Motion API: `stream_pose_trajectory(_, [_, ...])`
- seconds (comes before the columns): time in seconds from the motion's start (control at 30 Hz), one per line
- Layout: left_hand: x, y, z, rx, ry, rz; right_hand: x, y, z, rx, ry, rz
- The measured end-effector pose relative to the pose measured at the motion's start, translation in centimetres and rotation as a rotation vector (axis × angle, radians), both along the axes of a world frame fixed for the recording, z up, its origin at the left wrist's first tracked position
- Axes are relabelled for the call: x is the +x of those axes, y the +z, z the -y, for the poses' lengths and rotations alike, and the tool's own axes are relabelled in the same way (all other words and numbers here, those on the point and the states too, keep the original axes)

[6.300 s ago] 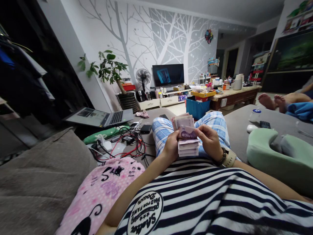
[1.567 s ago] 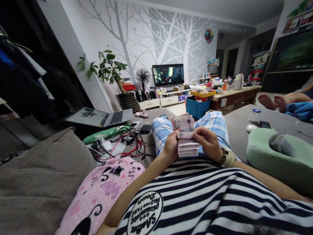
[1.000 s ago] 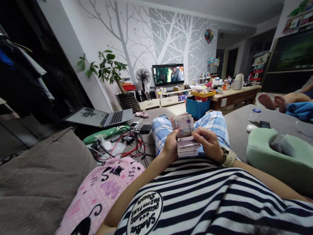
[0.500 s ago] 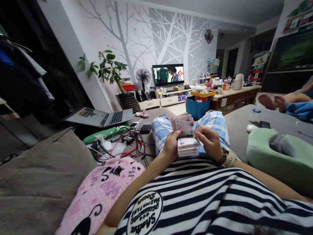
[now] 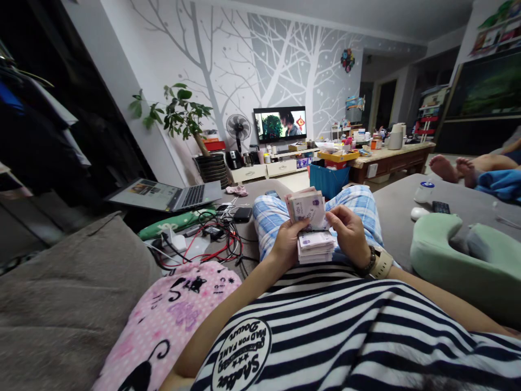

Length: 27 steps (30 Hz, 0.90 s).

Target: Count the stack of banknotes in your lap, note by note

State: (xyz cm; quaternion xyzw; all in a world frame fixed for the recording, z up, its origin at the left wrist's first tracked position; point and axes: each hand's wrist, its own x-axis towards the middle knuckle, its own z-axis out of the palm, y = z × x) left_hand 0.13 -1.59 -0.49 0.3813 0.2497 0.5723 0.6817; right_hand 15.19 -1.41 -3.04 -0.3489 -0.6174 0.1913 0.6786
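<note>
A folded stack of pale purple banknotes is in my left hand, its thumb lying across the notes. The upper half of the stack stands up and the lower half bends down toward my striped shirt. At the right edge of the notes, my right hand pinches a note's corner between thumb and fingertips; its other fingers are curled. A watch is on the right wrist. Under both hands are my legs in blue checked trousers.
To the left are a laptop, tangled cables and a pink blanket. A green neck pillow, a mouse and a jar sit to the right. Another person's feet rest beyond. A blue box stands ahead.
The left thumb has moved right across the notes, and the upper notes look flatter. My right hand has shifted slightly, still at their right edge.
</note>
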Motion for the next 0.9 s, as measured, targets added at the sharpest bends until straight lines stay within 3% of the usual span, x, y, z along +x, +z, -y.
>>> stream_pose_trajectory(0.27, [0.4, 0.2, -0.5, -0.050, -0.027, 0.052, 0.0, -0.1, 0.2, 0.009, -0.022, 0.022])
stream_pose_trajectory(0.9, [0.1, 0.7, -0.1, -0.111, -0.069, 0.032, 0.0, 0.3, 1.1, 0.095, 0.090, 0.085])
